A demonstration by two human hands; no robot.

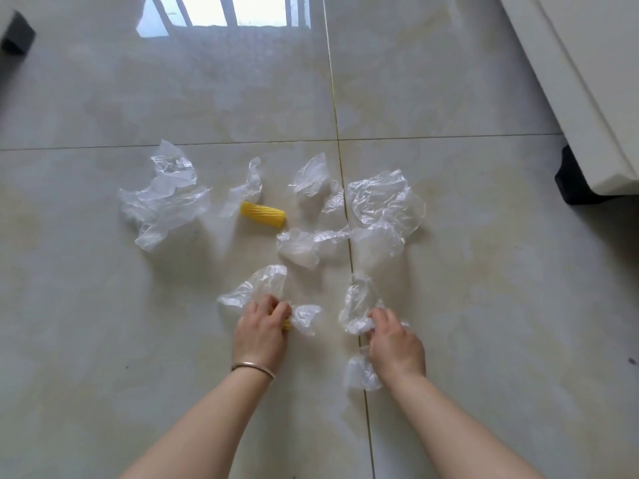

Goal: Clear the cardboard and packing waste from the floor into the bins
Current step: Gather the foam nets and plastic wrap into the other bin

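Observation:
Several crumpled clear plastic bags lie scattered on the glossy tile floor (103,305). My left hand (261,328) grips one clear bag (256,286) together with a yellow foam piece that shows only as a sliver under the fingers. My right hand (394,340) grips another crumpled clear bag (358,305); a further wad of plastic (359,373) sticks out below that hand. A yellow ribbed foam sleeve (263,215) lies loose farther out, between a large bag (164,198) on the left and a cluster of bags (377,205) on the right.
A white piece of furniture (587,81) on a black foot (577,181) stands at the right. A dark block (17,38) sits at the far left corner. No bin is in view. A window reflection shines on the floor at the top.

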